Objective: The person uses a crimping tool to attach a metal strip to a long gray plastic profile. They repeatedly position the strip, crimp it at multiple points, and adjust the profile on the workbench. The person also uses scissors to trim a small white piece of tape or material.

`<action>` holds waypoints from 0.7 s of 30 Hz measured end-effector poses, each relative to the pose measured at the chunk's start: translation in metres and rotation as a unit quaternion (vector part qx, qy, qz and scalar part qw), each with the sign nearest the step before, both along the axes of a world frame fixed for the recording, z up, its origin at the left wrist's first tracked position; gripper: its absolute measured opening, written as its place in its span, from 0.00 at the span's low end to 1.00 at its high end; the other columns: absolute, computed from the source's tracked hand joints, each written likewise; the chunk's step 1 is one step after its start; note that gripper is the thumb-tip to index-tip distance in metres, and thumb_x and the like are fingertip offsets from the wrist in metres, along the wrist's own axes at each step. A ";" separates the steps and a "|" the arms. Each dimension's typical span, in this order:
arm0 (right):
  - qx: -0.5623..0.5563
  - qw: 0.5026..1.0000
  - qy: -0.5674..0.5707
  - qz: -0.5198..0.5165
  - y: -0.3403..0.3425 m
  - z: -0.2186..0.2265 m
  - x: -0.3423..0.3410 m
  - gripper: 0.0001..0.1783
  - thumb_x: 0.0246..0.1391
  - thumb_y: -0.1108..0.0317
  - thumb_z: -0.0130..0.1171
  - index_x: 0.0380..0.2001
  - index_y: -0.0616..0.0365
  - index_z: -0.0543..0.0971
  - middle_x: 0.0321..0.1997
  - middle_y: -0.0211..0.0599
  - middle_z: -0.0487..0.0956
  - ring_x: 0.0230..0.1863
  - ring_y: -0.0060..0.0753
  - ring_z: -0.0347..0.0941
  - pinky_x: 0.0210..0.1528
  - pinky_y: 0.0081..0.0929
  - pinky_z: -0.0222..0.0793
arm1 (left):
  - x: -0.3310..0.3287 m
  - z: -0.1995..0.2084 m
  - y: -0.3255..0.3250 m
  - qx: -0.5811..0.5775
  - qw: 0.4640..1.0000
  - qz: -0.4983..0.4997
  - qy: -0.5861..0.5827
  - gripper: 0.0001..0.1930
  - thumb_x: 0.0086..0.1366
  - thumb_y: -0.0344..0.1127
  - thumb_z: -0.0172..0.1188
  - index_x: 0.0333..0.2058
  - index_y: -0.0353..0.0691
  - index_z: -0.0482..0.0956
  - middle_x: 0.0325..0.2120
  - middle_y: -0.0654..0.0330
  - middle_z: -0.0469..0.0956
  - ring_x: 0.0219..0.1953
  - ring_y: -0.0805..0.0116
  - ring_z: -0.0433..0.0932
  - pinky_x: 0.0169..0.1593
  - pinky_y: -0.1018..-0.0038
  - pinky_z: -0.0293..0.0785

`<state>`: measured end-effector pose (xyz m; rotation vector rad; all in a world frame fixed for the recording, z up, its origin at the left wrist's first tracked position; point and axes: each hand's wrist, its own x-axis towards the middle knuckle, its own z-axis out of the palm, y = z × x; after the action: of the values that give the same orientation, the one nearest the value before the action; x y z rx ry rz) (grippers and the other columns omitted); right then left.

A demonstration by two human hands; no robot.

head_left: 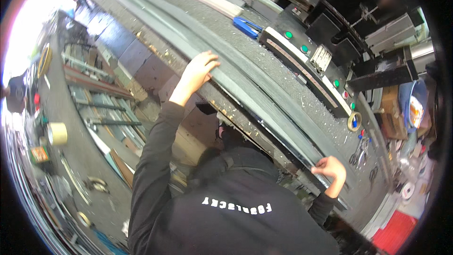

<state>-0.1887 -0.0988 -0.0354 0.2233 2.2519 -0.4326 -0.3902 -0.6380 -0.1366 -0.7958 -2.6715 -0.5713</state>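
Two long grey profile strips lie side by side along the grey workbench (pixel 302 99), running from far left to near right. My left hand (pixel 194 76) is closed over the near edge of the nearer grey profile (pixel 264 108), around its middle. Farther right, my right hand (pixel 331 172) has its fingers curled onto the same edge, close to the strip's near end. A dark, shiny band shows along that edge between the hands. The undersides of both grips are hidden.
Behind the strips stand a control panel (pixel 309 68) with green buttons and a blue hand tool (pixel 247 27). Scissors (pixel 359 155) and a tape roll (pixel 354 122) lie at right. A second bench (pixel 56 99) on the left bears a yellowish tape roll (pixel 57 133). Small debris litters the workbench.
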 end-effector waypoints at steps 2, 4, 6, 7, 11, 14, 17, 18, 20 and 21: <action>-0.081 0.992 0.091 -0.037 -0.035 0.003 -0.036 0.21 0.41 0.55 0.71 0.31 0.62 0.83 0.27 0.46 0.82 0.31 0.42 0.80 0.36 0.32 0.73 | -0.003 0.002 -0.009 -0.010 0.999 -0.047 -0.016 0.31 0.38 0.23 0.68 0.47 0.46 0.77 0.55 0.61 0.72 0.59 0.55 0.69 0.64 0.60 0.65; -0.152 0.962 0.209 -0.091 -0.084 -0.004 -0.068 0.20 0.47 0.56 0.67 0.34 0.64 0.82 0.30 0.46 0.82 0.33 0.43 0.80 0.38 0.33 0.73 | 0.003 0.006 -0.016 -0.011 0.997 -0.076 -0.031 0.32 0.36 0.22 0.68 0.47 0.47 0.78 0.52 0.61 0.74 0.56 0.56 0.72 0.62 0.60 0.67; -0.156 0.933 0.308 -0.105 -0.145 -0.026 -0.088 0.22 0.48 0.57 0.66 0.39 0.66 0.79 0.36 0.48 0.81 0.39 0.45 0.78 0.42 0.36 0.71 | 0.009 0.011 -0.022 -0.009 0.996 -0.083 -0.036 0.33 0.36 0.22 0.68 0.47 0.49 0.79 0.46 0.60 0.75 0.51 0.58 0.74 0.59 0.61 0.70; -0.149 0.913 0.375 -0.062 -0.172 -0.037 -0.094 0.25 0.48 0.57 0.67 0.43 0.66 0.77 0.39 0.48 0.80 0.42 0.45 0.76 0.45 0.38 0.70 | 0.009 0.012 -0.024 -0.004 0.996 -0.091 -0.026 0.34 0.35 0.22 0.67 0.48 0.50 0.79 0.43 0.60 0.76 0.48 0.59 0.75 0.56 0.62 0.72; 0.024 0.905 0.424 -0.018 -0.228 -0.061 -0.099 0.34 0.39 0.62 0.73 0.49 0.62 0.71 0.41 0.45 0.76 0.46 0.47 0.73 0.49 0.40 0.67 | -0.012 0.020 -0.034 -0.002 0.977 -0.165 -0.133 0.31 0.36 0.27 0.69 0.46 0.49 0.81 0.32 0.61 0.75 0.38 0.59 0.76 0.43 0.64 0.74; -0.003 0.902 0.426 -0.074 -0.233 -0.060 -0.106 0.35 0.33 0.63 0.76 0.46 0.59 0.72 0.37 0.42 0.77 0.41 0.48 0.74 0.44 0.39 0.69 | -0.034 0.021 -0.036 0.026 0.960 -0.240 -0.140 0.26 0.36 0.32 0.71 0.40 0.44 0.80 0.32 0.62 0.76 0.37 0.58 0.77 0.40 0.64 0.74; -0.099 0.940 0.300 -0.129 -0.208 -0.046 -0.122 0.29 0.33 0.62 0.77 0.39 0.62 0.75 0.30 0.44 0.80 0.34 0.44 0.78 0.36 0.35 0.72 | -0.050 0.016 -0.033 0.063 0.949 -0.282 -0.130 0.23 0.37 0.35 0.73 0.36 0.41 0.80 0.37 0.61 0.77 0.42 0.57 0.76 0.43 0.64 0.74; -0.133 0.949 0.247 -0.146 -0.199 -0.043 -0.131 0.28 0.34 0.62 0.77 0.36 0.63 0.74 0.29 0.43 0.81 0.32 0.40 0.79 0.34 0.33 0.72 | -0.053 0.014 -0.031 0.081 0.948 -0.287 -0.112 0.23 0.36 0.35 0.73 0.36 0.41 0.80 0.38 0.61 0.77 0.43 0.56 0.76 0.45 0.64 0.74; -0.222 0.942 0.165 -0.190 -0.185 -0.039 -0.146 0.25 0.34 0.64 0.78 0.31 0.63 0.73 0.26 0.42 0.82 0.28 0.32 0.78 0.31 0.29 0.70 | -0.057 0.011 -0.028 0.092 0.948 -0.292 -0.085 0.22 0.37 0.38 0.75 0.34 0.41 0.81 0.44 0.60 0.75 0.51 0.53 0.71 0.54 0.59 0.69; -0.274 0.927 0.126 -0.223 -0.181 -0.040 -0.152 0.25 0.33 0.64 0.78 0.28 0.62 0.72 0.25 0.41 0.82 0.26 0.29 0.78 0.29 0.28 0.70 | -0.057 0.011 -0.027 0.085 0.955 -0.279 -0.062 0.22 0.37 0.39 0.75 0.34 0.42 0.81 0.46 0.60 0.73 0.53 0.53 0.70 0.55 0.58 0.67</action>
<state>-0.3403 -0.2798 -0.0751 0.4036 2.2112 -1.3747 -0.4473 -0.6653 -0.1254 -1.5162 -2.4393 -0.9934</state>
